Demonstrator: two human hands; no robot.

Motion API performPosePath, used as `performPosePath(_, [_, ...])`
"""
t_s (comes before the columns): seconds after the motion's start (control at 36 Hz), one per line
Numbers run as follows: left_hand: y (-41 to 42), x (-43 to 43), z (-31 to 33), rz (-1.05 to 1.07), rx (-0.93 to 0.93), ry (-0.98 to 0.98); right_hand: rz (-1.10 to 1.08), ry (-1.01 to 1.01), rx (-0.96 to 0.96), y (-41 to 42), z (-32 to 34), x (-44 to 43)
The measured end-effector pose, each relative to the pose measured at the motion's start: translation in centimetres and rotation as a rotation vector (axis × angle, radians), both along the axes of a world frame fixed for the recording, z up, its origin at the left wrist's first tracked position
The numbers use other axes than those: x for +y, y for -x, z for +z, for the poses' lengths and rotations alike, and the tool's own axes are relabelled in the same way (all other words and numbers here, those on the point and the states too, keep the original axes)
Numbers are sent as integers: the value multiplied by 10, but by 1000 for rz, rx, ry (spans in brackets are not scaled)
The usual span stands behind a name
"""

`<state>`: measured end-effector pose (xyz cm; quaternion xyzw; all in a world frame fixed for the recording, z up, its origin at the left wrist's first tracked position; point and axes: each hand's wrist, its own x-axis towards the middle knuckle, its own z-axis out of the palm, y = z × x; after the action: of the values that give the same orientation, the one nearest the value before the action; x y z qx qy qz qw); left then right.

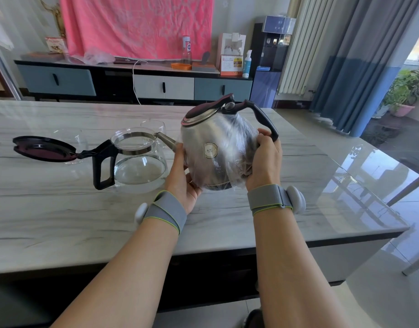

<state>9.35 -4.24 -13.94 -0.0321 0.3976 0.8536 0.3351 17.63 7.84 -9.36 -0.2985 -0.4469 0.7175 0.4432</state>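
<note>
Wrist bands [168, 209] are sitting on both forearms, nearest the camera.

The left hand [182, 176] is cupping the lower left side of the stainless kettle [203, 136], palm against the metal and thumb up beside the spout [167, 139]. Its fingers are going under the body and can't be seen.

The right hand [266, 159] is wrapping the right flank, fingers curled over the clear plastic film [237, 143] and thumb sitting by the foot of the black handle [263, 117].

The kettle is hanging in the air above the marble table [61, 209], tipped so the lid [203, 110] is leaning left.

Judgement: the person is peeling the film off.

- The film is bunching low on the right, so that looks like the loose end to pull from.
- The left palm should be carrying the weight while the right fingers are pinching film only, not metal.
- Setting the base down first would be freeing both hands.

The spout is pointing at the glass carafe [140, 162] just to the left. Whether they're touching can't be told. Risk is a knock, so any turning should be going away from it.

The carafe's lid [45, 149] is hanging open. Clear glass cups [154, 126] are standing just behind.
</note>
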Motion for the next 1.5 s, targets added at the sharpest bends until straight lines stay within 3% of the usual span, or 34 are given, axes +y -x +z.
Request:
performPosePath(0.75, [0, -1, -2, 27, -22, -30, 58, -21, -5, -1, -3, 6])
performPosePath(1.28, [-2, -2, -2, 30, -5, -36, 173, 191, 87, -4, -16, 3])
performPosePath(1.5, [-2, -1, -2, 36, -9, -41, 197, 190, 143, -7, -16, 3])
